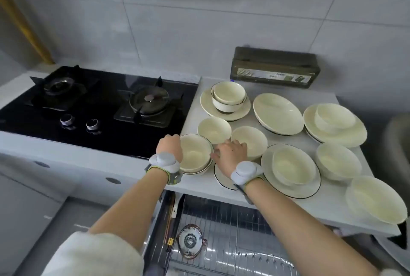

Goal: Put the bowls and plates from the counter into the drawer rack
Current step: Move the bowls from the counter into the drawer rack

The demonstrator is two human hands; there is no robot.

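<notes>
Left hand grip clasps the near-left stacked bowls on the counter; right hand grip on their opposite rim, closure unclear.

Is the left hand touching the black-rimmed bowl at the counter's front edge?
Touching: the head view shows the left hand pressed against the black-rimmed bowl's left rim.

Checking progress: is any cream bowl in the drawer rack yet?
No, the drawer rack holds only a small patterned dish; the cream bowls all sit on the counter.
</notes>
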